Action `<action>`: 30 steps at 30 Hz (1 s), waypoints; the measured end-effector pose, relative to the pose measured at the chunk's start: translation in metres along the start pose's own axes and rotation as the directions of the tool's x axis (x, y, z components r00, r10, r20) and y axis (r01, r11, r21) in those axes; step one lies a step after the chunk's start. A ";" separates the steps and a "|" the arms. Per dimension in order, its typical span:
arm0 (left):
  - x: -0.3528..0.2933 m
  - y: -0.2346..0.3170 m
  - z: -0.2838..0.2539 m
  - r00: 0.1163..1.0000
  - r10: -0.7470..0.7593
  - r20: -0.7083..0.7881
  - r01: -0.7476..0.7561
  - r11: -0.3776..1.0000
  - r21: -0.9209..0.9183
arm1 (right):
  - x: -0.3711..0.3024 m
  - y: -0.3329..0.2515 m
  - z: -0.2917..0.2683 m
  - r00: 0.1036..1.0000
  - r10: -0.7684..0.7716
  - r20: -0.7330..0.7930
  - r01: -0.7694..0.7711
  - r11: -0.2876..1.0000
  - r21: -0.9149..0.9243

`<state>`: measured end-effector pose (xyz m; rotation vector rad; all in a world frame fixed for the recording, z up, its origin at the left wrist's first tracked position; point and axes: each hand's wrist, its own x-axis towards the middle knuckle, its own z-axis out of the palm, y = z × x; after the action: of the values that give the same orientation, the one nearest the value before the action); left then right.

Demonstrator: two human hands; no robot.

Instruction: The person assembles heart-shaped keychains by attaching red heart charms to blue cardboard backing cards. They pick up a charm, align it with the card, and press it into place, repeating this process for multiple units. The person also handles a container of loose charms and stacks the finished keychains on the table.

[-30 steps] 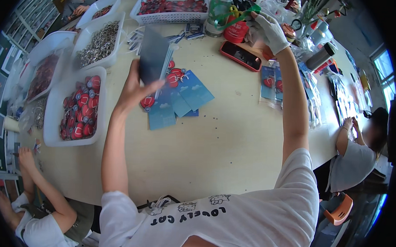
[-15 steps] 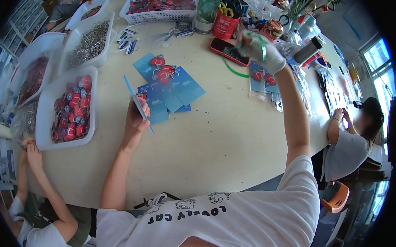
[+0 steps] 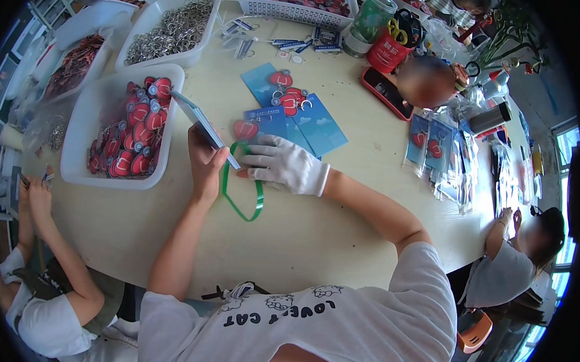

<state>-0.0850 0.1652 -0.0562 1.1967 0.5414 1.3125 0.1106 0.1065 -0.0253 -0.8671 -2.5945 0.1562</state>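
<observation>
My left hand (image 3: 206, 164) grips a small stack of blue cards (image 3: 199, 121), tilted up nearly on edge and seen mostly from the side. My right hand (image 3: 284, 162) wears a white glove and has come up to the cards' lower edge. A thin green plastic strip (image 3: 261, 196) is held in its fingers and hangs in a loop below them. The gloved fingertips are partly hidden, so whether they touch the cards is unclear. Just beyond lie several blue sky-printed cards (image 3: 319, 125) with red keychains (image 3: 292, 102) on them.
At left stand white bins of red keychains (image 3: 166, 137) and metal rings (image 3: 193, 37). A phone (image 3: 388, 93), a red can of scissors (image 3: 387, 54) and a glass jar (image 3: 368, 29) are at the back. Bagged cards (image 3: 434, 148) lie at right. Other people sit around the table.
My right hand has come from the far right, beside the phone, to the cards in my left hand, bringing the green strip along. The view has shifted, too.
</observation>
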 end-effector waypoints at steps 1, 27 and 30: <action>0.001 -0.001 0.000 1.000 -0.004 -0.002 0.004 1.000 0.000 | -0.005 0.004 -0.004 1.000 0.010 0.008 -0.010 1.000 0.003; 0.005 0.001 0.003 0.995 -0.089 0.047 0.086 0.995 0.056 | 0.040 0.117 0.003 0.889 0.344 -0.303 -0.378 0.924 -0.061; 0.005 0.003 0.003 0.995 -0.091 0.045 0.087 0.994 0.066 | 0.013 0.115 -0.005 0.833 0.445 -0.330 -0.479 0.878 -0.025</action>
<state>-0.0831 0.1679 -0.0510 1.2396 0.5992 1.1958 0.1664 0.2061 -0.0422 -1.4279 -2.0706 0.0077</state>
